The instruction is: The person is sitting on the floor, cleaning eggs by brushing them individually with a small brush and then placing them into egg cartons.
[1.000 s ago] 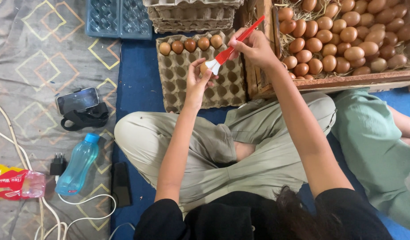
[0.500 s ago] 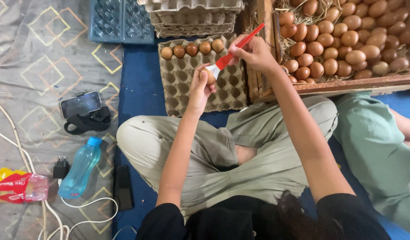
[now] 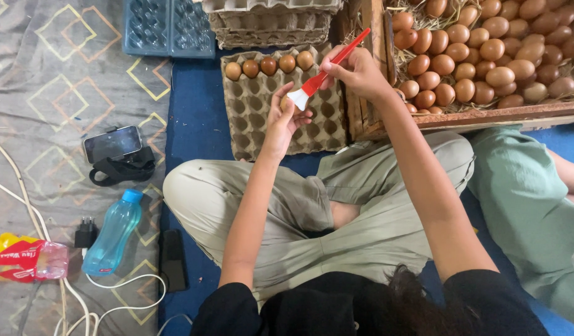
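Note:
I sit cross-legged facing a cardboard egg tray (image 3: 262, 118) on a blue mat. My left hand (image 3: 285, 118) is closed around a brown egg, held above the tray. My right hand (image 3: 355, 71) grips a red-handled brush (image 3: 324, 71); its white bristles touch the egg at my left fingertips. Several brown eggs (image 3: 269, 65) fill the tray's far row. A wooden crate (image 3: 461, 115) at my right holds many brown eggs (image 3: 486, 56) on straw.
Stacked empty cardboard trays (image 3: 271, 22) and a blue plastic tray (image 3: 168, 28) lie beyond. At left are a phone on a stand (image 3: 112, 144), a blue water bottle (image 3: 112, 233), a charger with white cables (image 3: 86, 233) and a snack wrapper (image 3: 22, 255). Another person's green-clothed leg (image 3: 523, 193) is at right.
The view has shifted slightly. My hands stay together over the tray, the brush stroking the egg with small movements.

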